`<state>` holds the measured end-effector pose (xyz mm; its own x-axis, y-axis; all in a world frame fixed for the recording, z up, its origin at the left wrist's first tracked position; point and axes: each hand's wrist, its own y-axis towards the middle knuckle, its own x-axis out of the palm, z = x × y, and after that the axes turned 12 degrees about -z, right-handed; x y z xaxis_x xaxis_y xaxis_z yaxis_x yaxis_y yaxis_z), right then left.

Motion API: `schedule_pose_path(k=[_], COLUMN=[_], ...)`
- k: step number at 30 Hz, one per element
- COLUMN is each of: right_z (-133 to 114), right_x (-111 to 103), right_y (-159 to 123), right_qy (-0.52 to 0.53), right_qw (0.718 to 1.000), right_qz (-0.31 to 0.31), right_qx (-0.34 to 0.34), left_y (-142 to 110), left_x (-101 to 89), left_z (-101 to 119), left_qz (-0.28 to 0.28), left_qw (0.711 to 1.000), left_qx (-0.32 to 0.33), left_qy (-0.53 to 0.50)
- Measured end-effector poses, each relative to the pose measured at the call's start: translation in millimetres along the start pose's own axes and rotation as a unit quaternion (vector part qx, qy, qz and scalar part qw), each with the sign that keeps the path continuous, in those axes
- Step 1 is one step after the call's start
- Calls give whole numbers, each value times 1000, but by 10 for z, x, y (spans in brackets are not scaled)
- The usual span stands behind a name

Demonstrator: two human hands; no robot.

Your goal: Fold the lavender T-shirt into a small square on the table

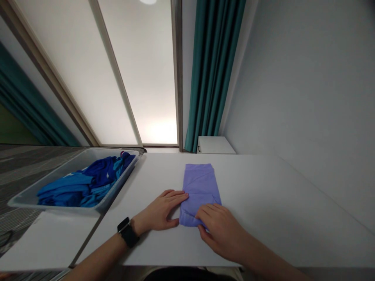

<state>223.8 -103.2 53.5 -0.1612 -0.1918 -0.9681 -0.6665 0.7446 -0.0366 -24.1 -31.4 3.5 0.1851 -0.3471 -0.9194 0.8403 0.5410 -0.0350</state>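
Observation:
A purple cloth point(200, 180), folded into a narrow rectangle, lies flat on the white table with its long side pointing away from me. My left hand point(165, 208) rests at its left edge, fingers stretched out and the fingertips on the fabric. A dark smartwatch is on that wrist. At the near right corner, my right hand point(218, 226) has its fingers bent over the cloth and its thumb at the near edge, gripping the fabric there. The palm hides part of that corner.
A clear plastic bin point(25, 199) holding crumpled blue clothes point(73, 185) stands on the left. The white table point(263, 203) reaches toward the wall on the right. Beyond its far edge are a small white cabinet point(215, 144), a green curtain point(215, 70) and frosted panels point(140, 70).

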Motion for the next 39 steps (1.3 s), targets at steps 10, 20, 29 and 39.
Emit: schedule_pose_path(k=[10,20,29,39], right_z=[653,1203,1016,748], right_x=[-957,-457,-260,-103], right_y=[699,1622,1329,949], right_qy=[130,82,41,-6], right_qw=[973,941,974,982], right_qz=[-187,-318,-201,-174], right_qx=[-28,84,96,66], left_y=[121,292,210,-29], left_x=[138,195,239,81], left_z=[262,280,354,426], left_qz=[88,130,102,85], left_qw=[953,882,898,887], left_qx=[-181,-252,-263,-242], left_qy=[-226,-377,-338,-383])
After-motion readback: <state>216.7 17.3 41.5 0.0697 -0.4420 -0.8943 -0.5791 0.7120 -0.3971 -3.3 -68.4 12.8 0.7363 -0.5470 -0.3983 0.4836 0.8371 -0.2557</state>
